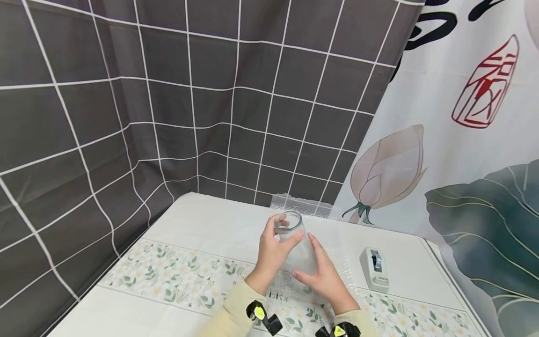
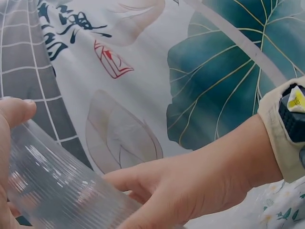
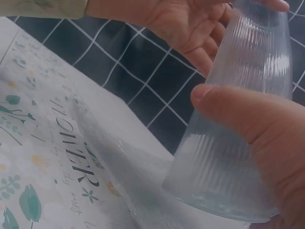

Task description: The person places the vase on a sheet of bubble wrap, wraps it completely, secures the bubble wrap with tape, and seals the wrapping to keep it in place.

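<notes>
A clear ribbed glass vase (image 1: pixel 302 258), narrower at its mouth and wider at its base, is held tilted above the table. My left hand (image 1: pixel 271 250) grips it near the mouth, thumb on the near side. Lower down, my right hand (image 1: pixel 322 276) holds the wider part; in the right wrist view its thumb (image 3: pixel 238 107) lies across the ribbed glass (image 3: pixel 214 167). Beneath the vase a sheet of bubble wrap (image 1: pixel 338 248) is spread, its far end rising against the dark curtain.
A white tape dispenser (image 1: pixel 375 269) stands on the table right of the hands. The white tablecloth (image 1: pixel 202 217) carries a flowered band. A dark grid curtain (image 1: pixel 168 107) hangs behind and left, a lotus-printed cloth (image 1: pixel 421 107) behind and right.
</notes>
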Tool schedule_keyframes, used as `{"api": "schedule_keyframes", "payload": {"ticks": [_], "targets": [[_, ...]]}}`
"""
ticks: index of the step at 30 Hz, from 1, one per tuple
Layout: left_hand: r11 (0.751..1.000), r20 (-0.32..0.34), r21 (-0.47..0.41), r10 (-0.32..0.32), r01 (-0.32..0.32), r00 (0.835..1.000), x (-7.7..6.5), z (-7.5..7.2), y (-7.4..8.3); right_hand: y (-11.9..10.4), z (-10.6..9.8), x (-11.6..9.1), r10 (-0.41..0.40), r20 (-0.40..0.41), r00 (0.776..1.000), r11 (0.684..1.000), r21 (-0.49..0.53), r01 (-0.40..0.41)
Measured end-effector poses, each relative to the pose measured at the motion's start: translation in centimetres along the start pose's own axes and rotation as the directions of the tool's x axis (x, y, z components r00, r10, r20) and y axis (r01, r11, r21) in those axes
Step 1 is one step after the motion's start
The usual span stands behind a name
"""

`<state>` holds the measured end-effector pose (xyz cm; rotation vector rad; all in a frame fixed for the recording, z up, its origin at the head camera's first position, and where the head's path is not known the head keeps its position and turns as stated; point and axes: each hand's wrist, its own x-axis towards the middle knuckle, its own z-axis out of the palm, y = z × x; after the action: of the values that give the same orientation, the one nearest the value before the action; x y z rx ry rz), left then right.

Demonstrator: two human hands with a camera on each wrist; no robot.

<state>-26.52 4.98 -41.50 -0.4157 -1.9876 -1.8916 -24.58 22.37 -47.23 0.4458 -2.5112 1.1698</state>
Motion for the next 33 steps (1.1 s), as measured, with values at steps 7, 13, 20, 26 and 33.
{"api": "schedule_keyframes", "payload": {"ticks": [7,13,20,26,33], "targets": [[0.996,0.018,-0.086,0.005,-0.003,1.0,0.0,-0.1,-0.3,0.0,0.0,0.0,-0.036,-0.036,0.999,0.999,-0.031,0.035],[0.989,0.111,-0.137,-0.035,0.05,0.993,0.6,-0.5,-0.4,-0.1,-0.5,0.1,-0.01,-0.065,0.998,0.999,-0.04,0.007],[0.978,0.283,-0.158,-0.088,0.137,0.955,1.8,-2.1,-0.9,0.0,-1.4,0.2,0.02,-0.1,0.995,0.998,-0.063,-0.027],[0.99,0.353,-0.091,-0.07,0.109,0.933,2.6,-3.8,-1.3,0.1,-2.1,0.3,0.046,-0.088,0.995,0.984,-0.166,-0.06],[0.996,0.445,0.076,-0.072,0.043,0.892,3.0,-5.3,-1.8,0.0,-2.8,0.4,-0.015,-0.098,0.995,0.943,-0.334,-0.019]]}}
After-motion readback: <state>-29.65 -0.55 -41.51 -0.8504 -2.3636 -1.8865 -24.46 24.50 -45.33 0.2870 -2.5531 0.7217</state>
